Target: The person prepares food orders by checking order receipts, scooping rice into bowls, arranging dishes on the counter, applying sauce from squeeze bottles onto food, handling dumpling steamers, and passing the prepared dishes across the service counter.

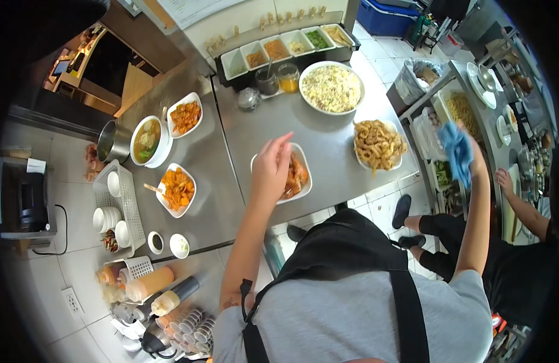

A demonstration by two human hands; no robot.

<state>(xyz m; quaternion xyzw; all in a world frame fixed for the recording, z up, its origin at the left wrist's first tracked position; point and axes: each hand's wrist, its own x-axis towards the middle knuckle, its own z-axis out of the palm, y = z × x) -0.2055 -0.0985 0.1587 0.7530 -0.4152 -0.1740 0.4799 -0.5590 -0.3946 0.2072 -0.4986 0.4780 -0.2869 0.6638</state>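
My left hand (272, 163) is over a white square dish (307, 186) of orange-brown glazed pieces (296, 176). Its fingers are stretched out with nothing in them, and they hide part of the dish; I cannot tell whether they touch it. Out to the right, my right hand (474, 158) is closed on a blue cloth (455, 148), held up off the steel table (255, 133). Between the two hands stands a dish of fried strips (379, 144). Behind it is a round white bowl of fried rice (331, 88).
At left are a soup bowl (147, 140), two dishes of orange food (186, 117) (177, 190) and small sauce cups (179, 245). A topping rack (291, 49) lines the back. A co-worker's hand (504, 180) is at the right counter, beyond a lined bin (415, 77).
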